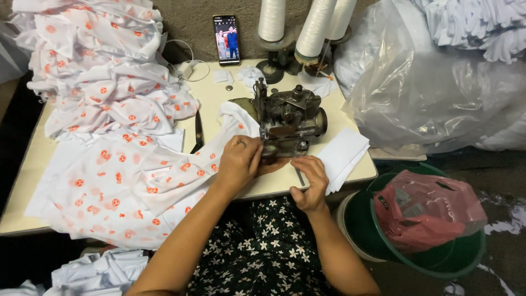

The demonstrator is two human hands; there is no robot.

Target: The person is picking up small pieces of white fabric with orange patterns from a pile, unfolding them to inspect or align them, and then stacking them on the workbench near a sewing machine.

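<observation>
A small dark metal sewing machine [290,112] stands on the cream table [216,101]. White fabric with orange round prints [126,175] lies across the table's left half and runs up to the machine. My left hand [238,161], with a ring on one finger, presses this fabric against the machine's front. My right hand [309,181] rests at the table's front edge just right of the machine, fingers on the fabric beside a stack of plain white cloth pieces [342,156].
A tall pile of printed fabric [98,66] fills the back left. A phone [226,39] leans on the wall beside white thread cones [315,24]. Clear plastic bags [433,93] lie right. A green bucket [438,257] holds a pink bag [424,211].
</observation>
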